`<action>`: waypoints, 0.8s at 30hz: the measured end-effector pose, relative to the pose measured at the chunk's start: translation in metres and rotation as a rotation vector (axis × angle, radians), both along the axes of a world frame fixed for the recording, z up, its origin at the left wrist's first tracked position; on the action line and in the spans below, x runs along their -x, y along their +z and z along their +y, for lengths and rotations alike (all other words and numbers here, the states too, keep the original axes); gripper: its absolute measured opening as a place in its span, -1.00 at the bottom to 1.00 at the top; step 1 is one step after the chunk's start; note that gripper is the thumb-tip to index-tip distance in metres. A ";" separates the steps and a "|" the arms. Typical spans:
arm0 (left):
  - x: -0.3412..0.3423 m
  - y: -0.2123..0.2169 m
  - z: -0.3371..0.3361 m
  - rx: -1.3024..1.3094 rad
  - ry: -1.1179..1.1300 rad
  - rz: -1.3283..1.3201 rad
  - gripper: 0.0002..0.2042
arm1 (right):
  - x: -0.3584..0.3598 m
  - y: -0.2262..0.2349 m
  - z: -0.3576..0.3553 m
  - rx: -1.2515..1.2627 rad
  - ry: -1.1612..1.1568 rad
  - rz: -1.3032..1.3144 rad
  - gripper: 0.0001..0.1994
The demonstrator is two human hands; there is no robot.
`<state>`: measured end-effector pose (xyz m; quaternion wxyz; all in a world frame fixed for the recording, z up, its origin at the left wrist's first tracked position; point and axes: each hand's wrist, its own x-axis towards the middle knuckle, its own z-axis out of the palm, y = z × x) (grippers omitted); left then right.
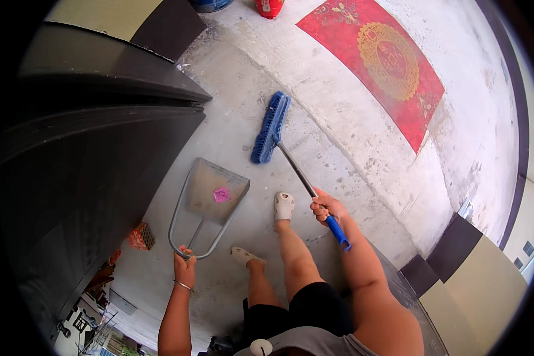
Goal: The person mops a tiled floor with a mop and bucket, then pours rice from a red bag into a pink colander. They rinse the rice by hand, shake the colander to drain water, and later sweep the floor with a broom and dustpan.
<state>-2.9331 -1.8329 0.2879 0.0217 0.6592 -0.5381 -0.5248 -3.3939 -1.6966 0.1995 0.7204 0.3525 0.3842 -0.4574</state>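
Observation:
My right hand (329, 206) is wrapped round the metal pole of a push broom (272, 127), just above its blue end grip. The broom's blue bristled head is on the grey floor ahead of my feet. On the left, my left hand (184, 263) grips the looped metal handle of a dustpan (210, 182). A small pink wrapper-like scrap (222, 194) lies in the pan, near its right side. The pan's wide edge faces away from me, left of the broom.
A red mat (391, 62) with a gold emblem lies at the far right. Dark door panels (95, 154) line the left side, a red patterned box (141, 237) beside them. A red bag (269, 7) and a blue container (210, 5) stand at the far edge.

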 end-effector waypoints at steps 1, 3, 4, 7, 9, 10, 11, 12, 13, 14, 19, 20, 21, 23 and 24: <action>-0.004 -0.004 0.001 0.010 -0.022 0.003 -0.57 | 0.009 0.025 0.002 0.019 0.054 0.040 -0.51; -0.002 -0.004 0.001 0.012 -0.005 0.006 -0.57 | 0.034 0.074 0.000 0.025 0.170 0.140 -0.50; 0.010 -0.001 -0.005 -0.016 0.006 -0.014 -0.56 | 0.057 0.087 -0.001 -0.009 0.207 0.177 -0.50; 0.009 -0.009 0.005 0.093 0.015 -0.112 -0.54 | 0.119 0.109 -0.026 0.017 0.525 0.570 -0.36; 0.015 -0.016 0.008 0.153 0.026 -0.140 -0.53 | 0.170 0.088 -0.033 -0.036 0.654 0.804 -0.35; 0.019 -0.013 0.007 0.153 0.058 -0.132 -0.53 | 0.191 0.067 -0.038 -0.114 0.702 0.911 -0.35; 0.020 -0.010 0.007 0.156 0.096 -0.129 -0.53 | 0.208 0.050 -0.045 -0.155 0.713 0.982 -0.36; 0.019 -0.011 0.009 0.175 0.087 -0.122 -0.53 | 0.228 0.032 -0.051 -0.199 0.767 1.014 -0.35; 0.016 -0.012 0.010 0.195 0.077 -0.116 -0.53 | 0.248 0.010 -0.055 -0.239 0.815 1.063 -0.34; 0.016 -0.017 0.008 0.210 0.056 -0.102 -0.53 | 0.272 -0.018 -0.052 -0.271 0.846 1.103 -0.50; 0.018 -0.020 0.004 0.196 0.082 -0.075 -0.52 | 0.204 -0.112 -0.067 -0.228 0.443 0.902 -0.72; 0.020 -0.016 0.006 0.189 0.097 -0.069 -0.51 | 0.153 -0.118 -0.052 -0.312 0.448 0.964 -0.46; 0.021 -0.018 0.005 0.210 0.086 -0.075 -0.51 | 0.114 -0.118 -0.036 -0.269 0.511 0.917 -0.28; 0.013 -0.018 0.011 0.254 0.068 -0.086 -0.51 | 0.039 -0.090 -0.005 -0.259 0.724 0.952 -0.28; 0.014 -0.013 0.015 0.232 0.058 -0.106 -0.51 | 0.014 -0.070 0.014 -0.248 0.796 0.950 -0.30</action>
